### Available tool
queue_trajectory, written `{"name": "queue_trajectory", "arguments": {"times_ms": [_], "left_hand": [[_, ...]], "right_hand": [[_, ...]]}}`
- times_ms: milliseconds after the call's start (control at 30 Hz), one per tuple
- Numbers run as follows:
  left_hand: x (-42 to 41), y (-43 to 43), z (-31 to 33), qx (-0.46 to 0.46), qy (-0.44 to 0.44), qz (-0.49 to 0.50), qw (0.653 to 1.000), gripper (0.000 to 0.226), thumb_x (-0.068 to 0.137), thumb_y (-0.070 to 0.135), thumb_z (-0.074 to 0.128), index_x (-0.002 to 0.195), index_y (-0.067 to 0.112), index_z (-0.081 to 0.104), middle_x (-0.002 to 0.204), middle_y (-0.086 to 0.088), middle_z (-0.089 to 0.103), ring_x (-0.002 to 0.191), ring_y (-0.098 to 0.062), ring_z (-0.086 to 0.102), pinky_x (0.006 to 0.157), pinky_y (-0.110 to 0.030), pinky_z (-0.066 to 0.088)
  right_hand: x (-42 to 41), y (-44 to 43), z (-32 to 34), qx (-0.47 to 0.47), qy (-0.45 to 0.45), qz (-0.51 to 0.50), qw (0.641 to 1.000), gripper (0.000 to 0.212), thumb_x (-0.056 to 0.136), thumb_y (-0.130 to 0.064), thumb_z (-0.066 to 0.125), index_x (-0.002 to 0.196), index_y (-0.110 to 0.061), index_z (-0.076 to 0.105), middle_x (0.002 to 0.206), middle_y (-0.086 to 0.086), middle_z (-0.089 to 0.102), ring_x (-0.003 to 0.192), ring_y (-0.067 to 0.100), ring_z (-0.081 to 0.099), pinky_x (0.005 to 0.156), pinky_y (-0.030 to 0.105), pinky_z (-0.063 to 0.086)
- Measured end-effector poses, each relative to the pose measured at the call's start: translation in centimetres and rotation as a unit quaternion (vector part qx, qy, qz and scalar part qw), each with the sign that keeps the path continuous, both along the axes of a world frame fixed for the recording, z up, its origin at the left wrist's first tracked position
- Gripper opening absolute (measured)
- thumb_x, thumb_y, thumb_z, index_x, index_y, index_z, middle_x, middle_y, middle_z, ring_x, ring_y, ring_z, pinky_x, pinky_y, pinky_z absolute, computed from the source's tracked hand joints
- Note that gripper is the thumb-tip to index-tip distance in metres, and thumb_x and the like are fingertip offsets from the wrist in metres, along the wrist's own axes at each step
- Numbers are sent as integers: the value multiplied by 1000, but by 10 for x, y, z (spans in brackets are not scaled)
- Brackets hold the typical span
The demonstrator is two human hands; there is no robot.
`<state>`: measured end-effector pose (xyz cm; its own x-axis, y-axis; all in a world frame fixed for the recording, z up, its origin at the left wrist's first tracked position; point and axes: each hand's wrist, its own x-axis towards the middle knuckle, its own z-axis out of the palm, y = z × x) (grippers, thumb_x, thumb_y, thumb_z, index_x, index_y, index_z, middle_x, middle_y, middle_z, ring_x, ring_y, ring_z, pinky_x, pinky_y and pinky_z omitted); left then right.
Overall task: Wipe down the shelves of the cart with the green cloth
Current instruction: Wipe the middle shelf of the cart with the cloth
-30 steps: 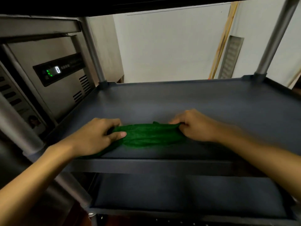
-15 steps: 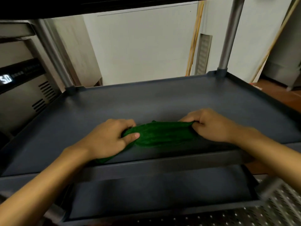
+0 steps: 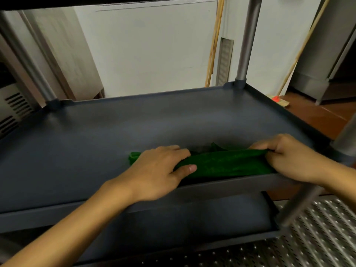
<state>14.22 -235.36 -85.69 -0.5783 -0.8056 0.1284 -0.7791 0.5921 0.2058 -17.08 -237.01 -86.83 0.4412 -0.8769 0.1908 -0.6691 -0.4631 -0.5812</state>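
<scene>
The green cloth (image 3: 227,163) lies bunched in a long strip on the cart's dark grey middle shelf (image 3: 115,135), close to the front lip. My left hand (image 3: 159,170) lies over the cloth's left end, thumb against its front side; a small green corner pokes out beyond the fingers. My right hand (image 3: 289,157) grips the right end, fingers curled around the fabric. A lower shelf (image 3: 192,224) of the same cart shows beneath my forearms.
Metal posts (image 3: 248,39) stand at the shelf's corners, and the shelf above cuts across the top of view. A steel appliance (image 3: 11,108) with vents stands left. Broom handles (image 3: 213,47) lean on the white wall behind. Perforated metal flooring (image 3: 317,234) lies at lower right.
Both hands and the cloth have slid to the right along the shelf, toward its right front corner. My view has also turned right, so the appliance has nearly left the frame.
</scene>
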Motion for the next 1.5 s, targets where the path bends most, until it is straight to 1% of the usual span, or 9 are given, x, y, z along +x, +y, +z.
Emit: {"name": "queue_trajectory", "arguments": {"times_ms": [133, 333, 467, 700, 900, 1000, 1133, 1367, 1500], "left_hand": [[2, 12, -1, -8, -5, -16, 1000, 22, 101, 55, 33, 87, 37, 35, 87, 12, 46, 90, -15, 54, 79, -38, 46], [21, 25, -4, 0, 6, -2, 1000, 39, 99, 58, 24, 100, 27, 48, 91, 8, 51, 89, -17, 54, 79, -41, 47], [33, 27, -2, 8, 13, 2, 1000, 38, 99, 57, 26, 96, 27, 47, 88, 8, 51, 85, -18, 54, 77, -41, 47], [74, 31, -3, 31, 46, 20, 998, 35, 99, 62, 26, 93, 34, 47, 86, 12, 52, 80, -8, 54, 73, -41, 49], [114, 54, 21, -1, 60, 99, 993, 31, 96, 60, 31, 99, 39, 54, 92, 17, 47, 79, -6, 56, 67, -35, 48], [125, 66, 46, -4, 48, 148, 988, 31, 97, 56, 29, 93, 35, 50, 94, 14, 42, 77, -13, 55, 67, -37, 47], [141, 81, 83, 32, 59, 207, 976, 31, 96, 56, 26, 83, 33, 41, 91, 11, 41, 80, -18, 55, 67, -38, 46], [150, 120, 158, 90, 153, 328, 928, 35, 99, 50, 43, 72, 28, 37, 69, 8, 45, 84, -29, 61, 66, -39, 44], [147, 166, 207, 151, 290, 427, 843, 33, 98, 44, 50, 72, 24, 45, 63, 5, 57, 71, -19, 61, 66, -39, 45]], "right_hand": [[-2, 1, 0, 4, -1, 17, 1000, 66, 71, 25, 40, 87, -27, 77, 87, -14, 75, 85, 1, 70, 80, 27, 52], [13, -3, 0, -16, -17, 42, 999, 74, 71, 29, 41, 90, -34, 75, 92, -14, 71, 86, 3, 69, 77, 23, 51], [27, -5, -1, -11, -11, 48, 999, 73, 73, 28, 41, 88, -35, 73, 89, -11, 69, 84, 7, 68, 75, 29, 50], [71, -1, 6, -3, -33, 38, 999, 65, 75, 27, 40, 85, -27, 75, 87, -13, 70, 86, 5, 68, 79, 26, 50], [117, 7, 31, 8, -67, -12, 998, 56, 81, 19, 42, 84, -26, 75, 82, -10, 72, 77, 6, 68, 72, 27, 52], [139, 15, 55, 44, -74, -20, 996, 52, 82, 16, 41, 82, -24, 73, 77, 0, 71, 73, 19, 67, 67, 38, 52], [162, 35, 96, 99, -81, -34, 991, 46, 82, 11, 41, 79, -26, 69, 72, 0, 68, 69, 17, 65, 60, 37, 51], [196, 56, 190, 156, -53, -69, 984, 46, 86, 3, 43, 85, -35, 69, 82, -14, 70, 78, 3, 64, 66, 23, 49], [222, 86, 243, 205, -92, -126, 966, 46, 86, 1, 49, 77, -37, 73, 69, -7, 72, 62, 7, 63, 55, 24, 49]]}}
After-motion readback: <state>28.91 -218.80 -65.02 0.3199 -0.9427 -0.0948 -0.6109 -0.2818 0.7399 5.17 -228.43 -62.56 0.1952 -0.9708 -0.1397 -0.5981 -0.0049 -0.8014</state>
